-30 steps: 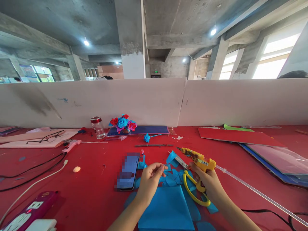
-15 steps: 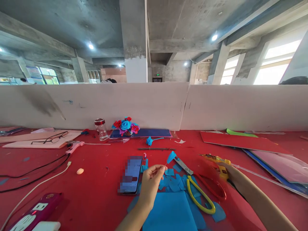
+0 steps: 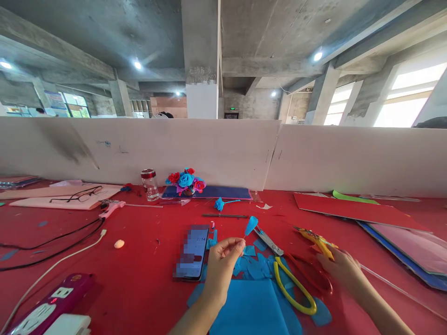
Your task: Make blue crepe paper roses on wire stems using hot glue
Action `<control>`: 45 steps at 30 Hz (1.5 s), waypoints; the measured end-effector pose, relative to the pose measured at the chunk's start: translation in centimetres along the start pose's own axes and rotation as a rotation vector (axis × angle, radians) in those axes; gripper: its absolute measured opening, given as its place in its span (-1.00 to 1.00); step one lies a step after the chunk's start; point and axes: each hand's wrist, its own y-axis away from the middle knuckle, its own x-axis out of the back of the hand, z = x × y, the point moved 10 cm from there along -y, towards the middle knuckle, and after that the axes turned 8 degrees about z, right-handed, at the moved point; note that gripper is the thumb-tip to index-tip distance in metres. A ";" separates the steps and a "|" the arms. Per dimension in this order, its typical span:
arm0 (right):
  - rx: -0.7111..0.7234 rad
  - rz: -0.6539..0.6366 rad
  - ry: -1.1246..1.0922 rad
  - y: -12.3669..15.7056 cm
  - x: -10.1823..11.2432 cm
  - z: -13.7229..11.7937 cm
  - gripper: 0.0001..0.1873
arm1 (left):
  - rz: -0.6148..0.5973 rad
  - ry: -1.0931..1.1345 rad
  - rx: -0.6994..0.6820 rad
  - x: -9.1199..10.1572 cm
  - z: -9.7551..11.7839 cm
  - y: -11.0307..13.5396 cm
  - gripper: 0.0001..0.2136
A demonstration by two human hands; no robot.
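My left hand (image 3: 221, 260) pinches a thin stick with a small blue paper bud (image 3: 250, 225) at its tip, held up above the red table. My right hand (image 3: 340, 268) rests at the grip of a yellow glue gun (image 3: 316, 238) that lies on the table to the right; its fingers are blurred by motion. Yellow-handled scissors (image 3: 291, 286) lie between my hands among blue paper scraps (image 3: 256, 268). A blue paper sheet (image 3: 249, 309) lies just before me.
A phone (image 3: 193, 251) lies left of my left hand. A paper flower bouquet (image 3: 186, 180) and a small jar (image 3: 149, 184) stand by the white partition. Glasses (image 3: 78, 194), cables and a power strip (image 3: 52, 307) are at the left. Coloured sheets (image 3: 352, 210) lie at the right.
My right hand carried the glue gun away from the stick to the right and down onto the table. My left hand kept holding the stick with the blue bud.
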 end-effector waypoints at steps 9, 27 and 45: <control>0.174 -0.912 -0.348 16.2 -12.8 -12.3 -0.72 | -0.016 -0.041 -0.065 -0.2 0.5 0.0 -0.85; -0.010 -0.895 -0.671 17.9 -13.9 -12.5 -0.60 | 0.021 0.057 0.090 0.4 -0.8 -0.4 -0.83; 0.051 -0.782 -0.652 17.7 -13.5 -11.6 -0.62 | -0.007 0.213 0.105 -0.1 -1.1 0.1 -0.83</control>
